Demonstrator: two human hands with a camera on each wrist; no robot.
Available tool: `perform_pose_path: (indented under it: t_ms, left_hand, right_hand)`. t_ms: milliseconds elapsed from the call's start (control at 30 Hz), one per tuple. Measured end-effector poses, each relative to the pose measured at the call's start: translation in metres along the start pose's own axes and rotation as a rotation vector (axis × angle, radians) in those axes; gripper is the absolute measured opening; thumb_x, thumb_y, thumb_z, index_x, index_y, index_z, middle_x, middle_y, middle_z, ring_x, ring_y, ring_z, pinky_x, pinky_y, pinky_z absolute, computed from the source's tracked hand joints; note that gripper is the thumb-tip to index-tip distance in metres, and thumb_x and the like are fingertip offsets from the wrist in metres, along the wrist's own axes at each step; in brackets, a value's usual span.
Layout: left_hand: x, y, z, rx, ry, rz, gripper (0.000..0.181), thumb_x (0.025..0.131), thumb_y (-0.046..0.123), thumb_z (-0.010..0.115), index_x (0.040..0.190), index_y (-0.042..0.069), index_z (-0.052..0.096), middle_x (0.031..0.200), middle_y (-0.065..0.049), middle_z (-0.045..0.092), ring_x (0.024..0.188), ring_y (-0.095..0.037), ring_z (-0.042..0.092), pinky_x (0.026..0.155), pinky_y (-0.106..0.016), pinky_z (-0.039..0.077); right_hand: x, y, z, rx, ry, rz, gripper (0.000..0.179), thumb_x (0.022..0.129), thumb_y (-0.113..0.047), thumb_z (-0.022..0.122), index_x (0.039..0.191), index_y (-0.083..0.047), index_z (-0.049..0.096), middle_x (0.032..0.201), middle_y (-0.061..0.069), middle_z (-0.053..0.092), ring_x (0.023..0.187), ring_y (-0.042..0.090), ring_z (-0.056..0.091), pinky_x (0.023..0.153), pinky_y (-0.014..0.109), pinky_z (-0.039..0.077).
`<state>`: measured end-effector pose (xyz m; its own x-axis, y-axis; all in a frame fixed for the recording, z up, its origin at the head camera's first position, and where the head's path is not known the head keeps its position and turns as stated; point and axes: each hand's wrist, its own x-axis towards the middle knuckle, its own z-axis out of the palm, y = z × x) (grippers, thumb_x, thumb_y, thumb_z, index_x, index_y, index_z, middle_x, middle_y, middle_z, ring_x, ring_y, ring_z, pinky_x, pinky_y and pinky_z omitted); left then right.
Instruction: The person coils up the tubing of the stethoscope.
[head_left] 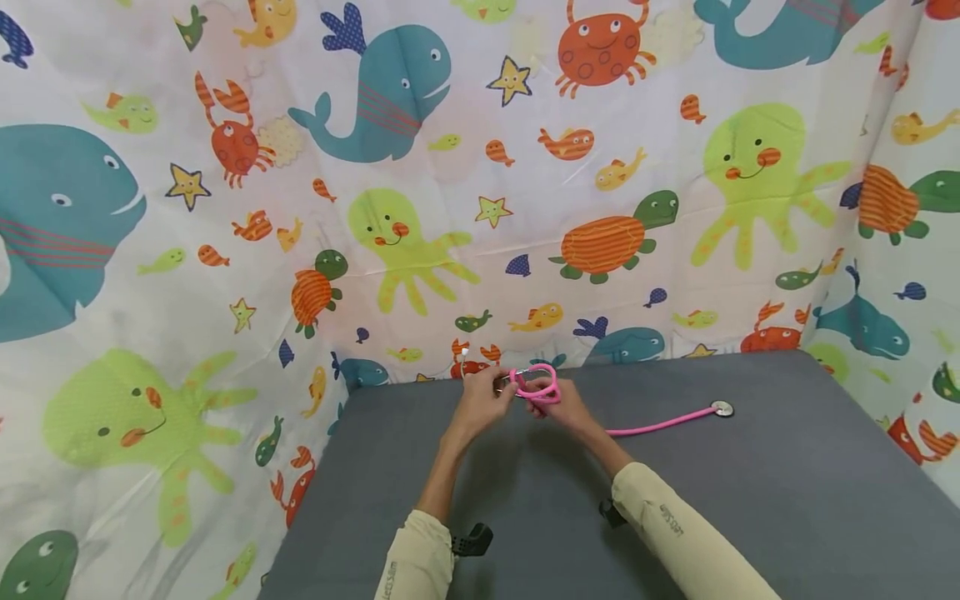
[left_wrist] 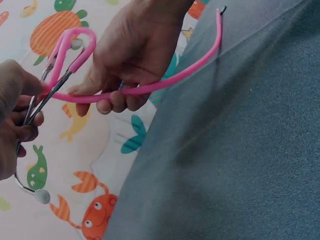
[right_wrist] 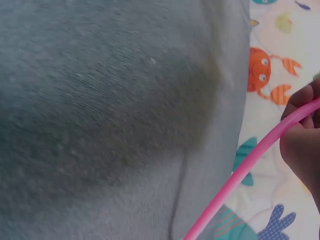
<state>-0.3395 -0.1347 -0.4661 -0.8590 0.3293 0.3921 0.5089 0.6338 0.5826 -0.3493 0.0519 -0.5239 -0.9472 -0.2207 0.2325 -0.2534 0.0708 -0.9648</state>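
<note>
Both hands hold a pink stethoscope above the table. My left hand (head_left: 482,404) pinches its metal ear tubes (left_wrist: 54,91) together with the pink tubing beside them, where the tubing is folded into a loop (left_wrist: 82,32). A pale ear tip (left_wrist: 42,196) hangs below that hand in the left wrist view. To the right, my right hand (head_left: 567,407) grips the pink tubing (left_wrist: 170,81) between thumb and fingers. From there the tubing runs out to the round chest piece (head_left: 722,408) at the right. The right wrist view shows only part of the right hand.
A grey table (head_left: 780,483) lies under the hands. Behind it and at both sides hangs a white curtain (head_left: 442,200) printed with sea animals. Dark wrist devices (head_left: 472,542) sit at the cream sleeves.
</note>
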Motion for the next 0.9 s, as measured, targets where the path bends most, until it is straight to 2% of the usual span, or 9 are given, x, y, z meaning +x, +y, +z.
perform_pose_path:
  t_ms: [33, 167, 267, 400, 467, 533, 600, 733, 900]
  left_hand:
    - [0.000, -0.001, 0.001, -0.001, 0.036, -0.005, 0.020, 0.098, 0.015, 0.068, 0.111, 0.003, 0.074, 0.084, -0.007, 0.074, 0.071, -0.009, 0.063, 0.073, -0.028, 0.051]
    - [0.000, -0.004, 0.007, 0.029, 0.177, -0.027, 0.017, 0.096, 0.016, 0.070, 0.105, 0.003, 0.075, 0.075, -0.006, 0.068, 0.065, -0.007, 0.053, 0.068, -0.024, 0.043]
    - [-0.002, -0.006, 0.011, 0.051, 0.258, -0.045, 0.014, 0.094, 0.016, 0.072, 0.100, 0.004, 0.075, 0.075, -0.008, 0.072, 0.065, -0.013, 0.060, 0.075, -0.030, 0.041]
    - [-0.005, -0.005, 0.015, 0.074, 0.322, -0.045, 0.013, 0.092, 0.013, 0.073, 0.100, 0.003, 0.076, 0.083, -0.010, 0.079, 0.072, -0.020, 0.072, 0.078, -0.036, 0.049]
    - [-0.005, -0.005, 0.017, 0.096, 0.346, -0.039, 0.015, 0.092, 0.013, 0.074, 0.102, 0.002, 0.076, 0.084, -0.010, 0.079, 0.071, -0.021, 0.073, 0.073, -0.036, 0.052]
    - [-0.004, -0.004, 0.019, 0.137, 0.370, -0.032, 0.017, 0.092, 0.013, 0.074, 0.103, 0.000, 0.076, 0.084, -0.011, 0.079, 0.072, -0.022, 0.072, 0.074, -0.037, 0.052]
    - [-0.003, -0.003, 0.021, 0.181, 0.393, -0.031, 0.017, 0.093, 0.013, 0.074, 0.103, 0.000, 0.076, 0.086, -0.012, 0.078, 0.075, -0.024, 0.072, 0.079, -0.041, 0.050]
    - [-0.004, -0.003, 0.024, 0.276, 0.412, -0.054, 0.018, 0.094, 0.014, 0.073, 0.105, 0.000, 0.075, 0.095, -0.012, 0.079, 0.088, -0.027, 0.073, 0.085, -0.045, 0.043]
    - [-0.008, -0.004, 0.026, 0.453, 0.432, -0.017, 0.018, 0.094, 0.015, 0.073, 0.105, 0.001, 0.075, 0.098, -0.013, 0.078, 0.093, -0.029, 0.072, 0.083, -0.044, 0.044]
  right_hand:
    - [-0.001, -0.001, 0.003, 0.010, 0.014, 0.017, 0.023, 0.102, -0.008, 0.064, 0.113, 0.012, 0.071, 0.073, 0.010, 0.072, 0.061, 0.009, 0.063, 0.064, 0.020, 0.055]
    - [-0.006, -0.005, 0.015, 0.036, 0.039, 0.048, 0.024, 0.103, -0.011, 0.064, 0.113, 0.010, 0.071, 0.069, 0.000, 0.068, 0.058, 0.007, 0.060, 0.061, 0.021, 0.053]
    - [-0.010, -0.006, 0.021, 0.039, 0.012, 0.021, 0.026, 0.105, -0.012, 0.061, 0.114, 0.011, 0.070, 0.071, 0.011, 0.068, 0.058, 0.009, 0.058, 0.059, 0.021, 0.051]
    - [-0.016, -0.011, 0.025, -0.007, 0.001, 0.004, 0.028, 0.107, -0.013, 0.059, 0.111, 0.011, 0.072, 0.077, 0.032, 0.065, 0.059, 0.014, 0.056, 0.055, 0.023, 0.047]
    - [-0.019, -0.015, 0.025, -0.038, 0.014, 0.005, 0.029, 0.107, -0.015, 0.059, 0.107, 0.010, 0.073, 0.078, 0.035, 0.065, 0.058, 0.014, 0.054, 0.054, 0.024, 0.046]
    - [-0.020, -0.021, 0.026, -0.100, 0.022, 0.003, 0.029, 0.107, -0.018, 0.060, 0.101, 0.006, 0.075, 0.076, 0.031, 0.066, 0.056, 0.011, 0.054, 0.052, 0.022, 0.044]
    - [-0.021, -0.026, 0.027, -0.189, 0.021, -0.010, 0.030, 0.107, -0.021, 0.060, 0.092, 0.001, 0.075, 0.069, 0.021, 0.066, 0.054, 0.009, 0.052, 0.052, 0.021, 0.041]
    - [-0.026, -0.037, 0.028, -0.422, -0.032, -0.066, 0.036, 0.106, -0.022, 0.061, 0.076, -0.006, 0.069, 0.059, 0.001, 0.057, 0.050, 0.005, 0.043, 0.050, 0.020, 0.033]
    - [-0.033, -0.057, 0.028, -0.614, -0.151, -0.187, 0.020, 0.099, -0.013, 0.070, 0.082, -0.002, 0.071, 0.059, -0.004, 0.047, 0.051, 0.004, 0.037, 0.051, 0.019, 0.030]
